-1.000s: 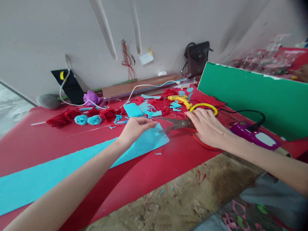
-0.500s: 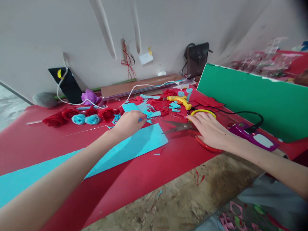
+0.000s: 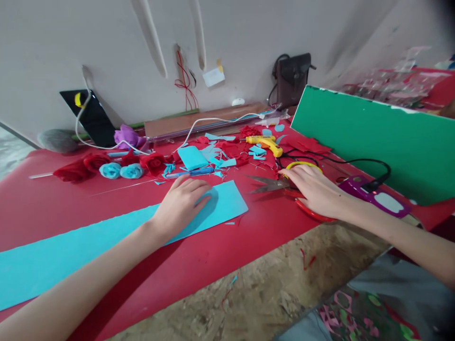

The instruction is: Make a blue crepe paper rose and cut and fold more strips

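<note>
My left hand (image 3: 183, 201) lies palm down on a long strip of light-blue paper (image 3: 103, 232), fingers stretched out and holding nothing. Just beyond those fingertips lies a blue pen (image 3: 204, 171), beside a folded light-blue piece of paper (image 3: 192, 157). My right hand (image 3: 313, 187) is on the scissors (image 3: 272, 185), closed about their yellow and red handles. Their blades are parted and point left, apart from the right end of the strip.
Blue and red scraps (image 3: 227, 150) surround a yellow glue gun (image 3: 266, 143). Red and blue paper roses (image 3: 131, 171) lie at left. A purple power device (image 3: 373, 196) stands before a green board (image 3: 369, 147). A dark bag (image 3: 293, 80) leans on the wall.
My left hand has let go of the blue pen, come back toward me and spread flat on the blue strip. The right hand stays on the scissors.
</note>
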Available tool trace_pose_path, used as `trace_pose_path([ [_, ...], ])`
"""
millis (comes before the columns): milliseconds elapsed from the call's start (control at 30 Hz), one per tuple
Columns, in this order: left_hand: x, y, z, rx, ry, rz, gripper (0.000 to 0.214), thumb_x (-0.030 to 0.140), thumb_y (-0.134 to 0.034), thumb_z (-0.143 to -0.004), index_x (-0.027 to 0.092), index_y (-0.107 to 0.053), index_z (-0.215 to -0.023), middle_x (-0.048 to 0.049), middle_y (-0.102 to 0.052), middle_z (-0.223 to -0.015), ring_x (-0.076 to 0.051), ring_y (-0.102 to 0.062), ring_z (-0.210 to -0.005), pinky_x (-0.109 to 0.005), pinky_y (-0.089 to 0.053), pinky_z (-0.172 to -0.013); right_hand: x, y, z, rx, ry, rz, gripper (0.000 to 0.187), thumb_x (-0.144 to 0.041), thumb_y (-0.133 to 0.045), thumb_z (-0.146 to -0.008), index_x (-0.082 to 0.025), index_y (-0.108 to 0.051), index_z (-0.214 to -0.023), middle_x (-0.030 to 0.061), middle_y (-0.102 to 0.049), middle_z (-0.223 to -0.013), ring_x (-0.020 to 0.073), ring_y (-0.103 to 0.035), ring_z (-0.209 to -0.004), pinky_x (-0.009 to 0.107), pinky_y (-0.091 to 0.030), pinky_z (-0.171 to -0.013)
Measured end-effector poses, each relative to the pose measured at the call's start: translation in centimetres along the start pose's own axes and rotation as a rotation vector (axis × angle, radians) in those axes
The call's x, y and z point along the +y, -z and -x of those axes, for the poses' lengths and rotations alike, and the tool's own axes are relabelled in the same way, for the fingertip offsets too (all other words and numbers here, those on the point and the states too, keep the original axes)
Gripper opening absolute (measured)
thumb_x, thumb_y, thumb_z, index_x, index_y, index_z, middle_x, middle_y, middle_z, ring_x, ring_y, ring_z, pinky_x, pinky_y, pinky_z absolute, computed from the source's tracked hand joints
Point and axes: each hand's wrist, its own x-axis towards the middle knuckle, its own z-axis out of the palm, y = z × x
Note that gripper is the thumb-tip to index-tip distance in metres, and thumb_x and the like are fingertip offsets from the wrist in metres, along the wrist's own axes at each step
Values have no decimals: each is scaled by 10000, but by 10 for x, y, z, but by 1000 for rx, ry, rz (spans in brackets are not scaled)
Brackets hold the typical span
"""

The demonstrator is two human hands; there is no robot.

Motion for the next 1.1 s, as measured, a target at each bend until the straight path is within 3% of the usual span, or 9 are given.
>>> trace_pose_path([
  [100, 0, -1, 1, -15, 56, -17, 286, 312, -430, -885, 168, -633, -1026, -94, -647, -1063, -267, -576, -999, -458, -363, -953, 1, -1, 1, -16, 1, -13, 566, -134, -499, -663, -72, -440, -1223, 153, -546, -1091, 301, -468, -1036, 415, -390, -867],
  [233, 0, -2, 3, -42, 23, -43, 290, 311, -403, -901, 174, -653, -955, -80, -652, -1030, -255, -580, -979, -460, -340, -963, 0, -2, 0, -36, -9, -12, 551, -151, -507, -682, -55, -447, -1221, 165, -545, -1085, 305, -465, -1033, 418, -389, -870],
  [533, -3, -8, 3, 39, 78, -80, 301, 327, -421, -889, 142, -607, -1038, -124, -608, -1044, -268, -547, -965, -456, -419, -883, -3, 1, 2, -15, 4, -70, 572, -127, -500, -655, -106, -443, -1224, 141, -558, -1092, 282, -479, -1028, 419, -392, -869],
  [633, 5, 1, 4, 84, -6, -53, 276, 263, -389, -900, 145, -605, -1025, -128, -613, -1035, -257, -546, -990, -482, -360, -955, -4, 5, 3, -3, -20, -88, 564, -124, -508, -647, -113, -456, -1208, 136, -565, -1106, 287, -493, -1025, 418, -401, -865],
  [733, 25, 14, 11, -64, -285, 138, 311, 327, -417, -898, 163, -554, -1123, -111, -615, -1118, -216, -553, -1050, -425, -298, -1038, -3, 7, 4, 17, -87, -123, 506, -144, -500, -681, -105, -474, -1185, 143, -576, -1094, 286, -515, -1005, 407, -416, -846],
  [800, 41, 19, 19, -256, -434, 235, 723, 567, -490, -796, 142, -322, -1356, -152, -437, -1359, -267, -406, -1249, -445, -186, -1097, -2, 6, 4, 33, -117, -164, 481, -148, -486, -701, -109, -473, -1180, 144, -580, -1089, 277, -528, -992, 393, -426, -830],
  [900, 57, 20, 33, -423, -436, 244, 1105, 734, -480, -667, 81, -25, -1434, -190, -130, -1480, -301, -185, -1361, -431, -131, -1110, -1, 3, 7, 68, -150, -214, 494, -130, -467, -700, -119, -455, -1193, 140, -583, -1089, 264, -539, -976, 378, -438, -799],
  [1000, 63, 17, 38, -444, -386, 188, 1095, 749, -410, -699, 46, 8, -1427, -211, -65, -1476, -291, -113, -1375, -415, -91, -1112, -3, -1, 8, 97, -182, -243, 512, -127, -469, -688, -105, -453, -1198, 142, -593, -1069, 262, -542, -967, 375, -444, -786],
  [1100, 69, 12, 31, -436, -389, 142, 881, 650, -321, -823, 31, -119, -1416, -202, -126, -1472, -259, -134, -1376, -391, -62, -1116, -5, -3, 6, 113, -192, -260, 512, -127, -482, -676, -95, -464, -1187, 148, -598, -1061, 271, -537, -981, 387, -443, -797],
])
